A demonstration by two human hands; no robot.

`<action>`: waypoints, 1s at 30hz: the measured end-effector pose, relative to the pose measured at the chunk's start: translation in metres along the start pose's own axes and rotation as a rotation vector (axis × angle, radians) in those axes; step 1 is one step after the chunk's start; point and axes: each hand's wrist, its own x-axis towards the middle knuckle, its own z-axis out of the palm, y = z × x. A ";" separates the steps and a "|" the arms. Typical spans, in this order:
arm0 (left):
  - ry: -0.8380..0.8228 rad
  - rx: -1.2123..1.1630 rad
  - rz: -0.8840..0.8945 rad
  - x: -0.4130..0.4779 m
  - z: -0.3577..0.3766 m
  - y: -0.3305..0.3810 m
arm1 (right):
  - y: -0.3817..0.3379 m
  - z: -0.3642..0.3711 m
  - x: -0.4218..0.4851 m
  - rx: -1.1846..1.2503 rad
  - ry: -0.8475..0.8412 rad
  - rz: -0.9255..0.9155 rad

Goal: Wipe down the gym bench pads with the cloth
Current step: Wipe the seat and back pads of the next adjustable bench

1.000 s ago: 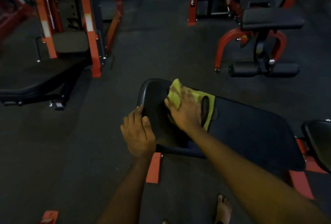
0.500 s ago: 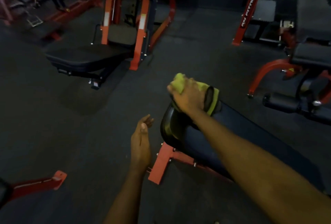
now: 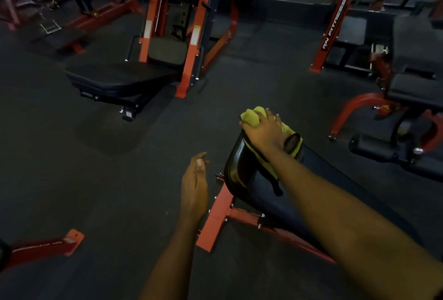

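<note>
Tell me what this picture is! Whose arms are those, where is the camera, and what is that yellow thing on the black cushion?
No machine here, just a person. The camera sits on the person's head and looks forward and down, so both arms reach in from the bottom, as if they were yours. This is a gym with red metal frames. The black cushion is a bench pad on a red frame. The yellow thing is a yellow-green cloth. The right hand grips it, bunched, at the pad's far end, for wiping. The left hand holds nothing; its fingers are relaxed, beside the pad, not touching it. Another black bench stands farther off on the left.
</note>
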 end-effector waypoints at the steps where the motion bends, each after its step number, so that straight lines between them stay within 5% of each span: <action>1: -0.016 -0.004 0.001 0.002 0.003 0.001 | -0.002 0.005 -0.001 -0.019 0.023 0.008; 4: -0.053 -0.041 -0.013 0.008 0.017 0.005 | 0.018 0.031 -0.070 -0.035 0.158 -0.170; 8: -0.131 0.016 -0.064 0.028 0.052 0.020 | 0.074 0.049 -0.140 -0.011 0.141 -0.288; 16: -0.126 0.499 -0.022 0.033 0.096 0.021 | 0.125 0.019 -0.019 0.023 0.084 0.121; 24: -0.121 0.483 -0.021 0.031 0.095 0.019 | 0.191 0.006 -0.035 0.167 0.201 0.539; 27: -0.134 0.431 -0.087 0.041 0.091 0.020 | 0.113 0.014 -0.032 0.105 0.349 0.328; 30: -0.075 0.521 -0.011 0.052 0.105 0.033 | 0.062 0.021 -0.022 0.065 0.187 0.026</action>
